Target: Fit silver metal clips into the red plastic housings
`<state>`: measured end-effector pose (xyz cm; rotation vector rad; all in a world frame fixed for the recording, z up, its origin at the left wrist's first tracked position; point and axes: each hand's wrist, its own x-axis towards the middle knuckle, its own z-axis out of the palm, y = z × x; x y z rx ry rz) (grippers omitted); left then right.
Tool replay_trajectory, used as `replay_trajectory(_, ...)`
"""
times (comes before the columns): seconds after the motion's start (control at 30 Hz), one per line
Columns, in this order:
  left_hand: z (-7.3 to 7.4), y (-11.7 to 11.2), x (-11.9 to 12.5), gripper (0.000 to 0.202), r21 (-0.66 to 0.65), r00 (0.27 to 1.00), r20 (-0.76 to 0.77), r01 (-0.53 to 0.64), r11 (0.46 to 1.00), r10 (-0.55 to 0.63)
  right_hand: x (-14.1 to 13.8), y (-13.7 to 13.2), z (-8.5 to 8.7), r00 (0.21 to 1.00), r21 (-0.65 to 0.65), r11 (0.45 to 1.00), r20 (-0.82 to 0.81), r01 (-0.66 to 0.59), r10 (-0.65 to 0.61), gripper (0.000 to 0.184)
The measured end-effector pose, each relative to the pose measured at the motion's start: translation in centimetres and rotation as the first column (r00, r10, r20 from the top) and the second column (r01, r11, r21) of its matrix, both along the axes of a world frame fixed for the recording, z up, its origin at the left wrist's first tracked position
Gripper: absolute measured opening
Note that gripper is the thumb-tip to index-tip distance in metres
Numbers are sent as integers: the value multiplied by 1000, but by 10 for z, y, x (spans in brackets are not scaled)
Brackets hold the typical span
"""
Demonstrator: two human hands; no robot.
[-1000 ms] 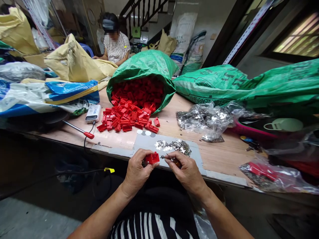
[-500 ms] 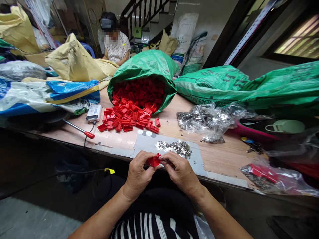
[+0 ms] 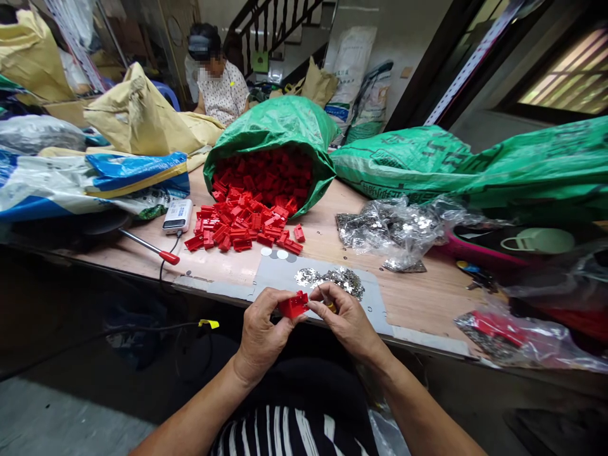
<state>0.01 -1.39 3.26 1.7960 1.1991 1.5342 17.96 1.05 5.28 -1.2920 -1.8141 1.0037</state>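
From the head camera, the person's left hand (image 3: 263, 334) and right hand (image 3: 349, 318) are close together just in front of the grey metal plate (image 3: 280, 273), which lies on the near edge of the wooden workbench (image 3: 427, 304). The left hand is curled narrowly around a red plastic block (image 3: 293, 305), pinching it between thumb and fingers, and the block sits between the two hands, just off the plate's near edge. The right hand is also narrowly closed, its fingers gripping a small yellow-handled tool (image 3: 330, 307), whose tip is hidden against the block, so the exact contact cannot be told. On the plate, just beyond the hands, lies a scatter of silver metal pieces (image 3: 329, 278), with two pale round discs (image 3: 273, 252) at its far edge. Beyond the plate's far edge, a heap of loose red blocks (image 3: 242, 225) spills from the mouth of a green woven sack (image 3: 270, 130) lying on its side. To the left of the heap, relative to the plate, are a white power bank (image 3: 178, 215) and a red-handled screwdriver (image 3: 156, 248). To the right are a clear plastic bag of silver pieces (image 3: 389, 231) and, further along, a clear bag holding red parts (image 3: 503, 335). Past the sack, a co-worker (image 3: 221, 82) sits behind yellow sacks (image 3: 142, 117).
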Motion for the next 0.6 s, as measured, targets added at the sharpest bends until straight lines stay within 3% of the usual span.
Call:
replay_trajectory(0.3, -4, -4, 4, 25, 48, 998, -38, 44, 998, -43, -2, 5, -7, 988, -124, 988, -133, -96, 79, 16)
replay_trajectory(0.43, -9, -4, 3, 22, -25, 999, -21, 41, 999, -41, -2, 3, -13, 979, -190, 977, -196, -98, 60, 22)
replay_trajectory(0.6, -12, -3, 1, 23, -149, 997, 64, 44, 988, -34, 0, 2, -15, 950, -367, 917, -312, -154, 35, 27)
